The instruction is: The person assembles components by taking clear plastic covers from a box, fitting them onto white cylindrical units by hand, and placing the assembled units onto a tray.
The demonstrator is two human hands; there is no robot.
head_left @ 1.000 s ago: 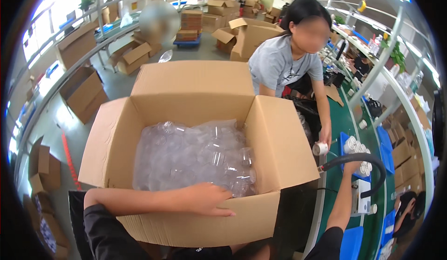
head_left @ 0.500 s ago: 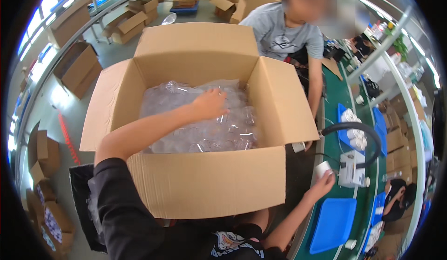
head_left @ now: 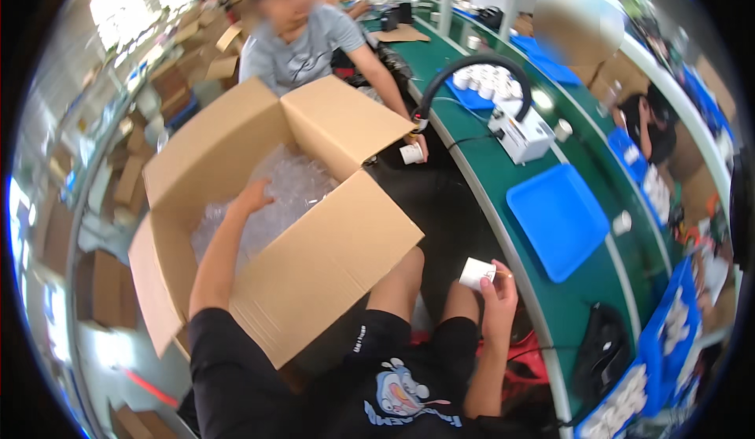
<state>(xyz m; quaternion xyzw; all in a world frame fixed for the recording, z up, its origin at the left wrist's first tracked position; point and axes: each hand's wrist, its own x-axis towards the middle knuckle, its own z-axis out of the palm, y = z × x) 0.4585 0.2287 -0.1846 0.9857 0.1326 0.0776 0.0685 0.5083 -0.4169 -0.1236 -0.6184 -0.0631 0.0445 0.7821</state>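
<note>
White short cylinder (head_left: 476, 274): above the wearer's thighs, between box and belt.
Right hand (head_left: 499, 293): thumb and fingers pinch its side, apparently keeping it clear of the flap.
Brown cardboard box (head_left: 322, 258): left of the cylinder, tilted in view; flaps spread, leaving the top accessible.
Left hand (head_left: 253, 197): inside box, over clear plastic pieces (head_left: 289, 178); cannot tell if gripping any.
Blue rectangular plastic tray (head_left: 558, 226): flat on green belt (head_left: 550, 305), probably within right-arm reach.
Pale boxy machine (head_left: 525, 134): beyond tray; black hose (head_left: 472, 60) arches toward the box.
Co-worker's hand (head_left: 421, 146): grasps another white cylinder (head_left: 411, 153) beside the flap.
</note>
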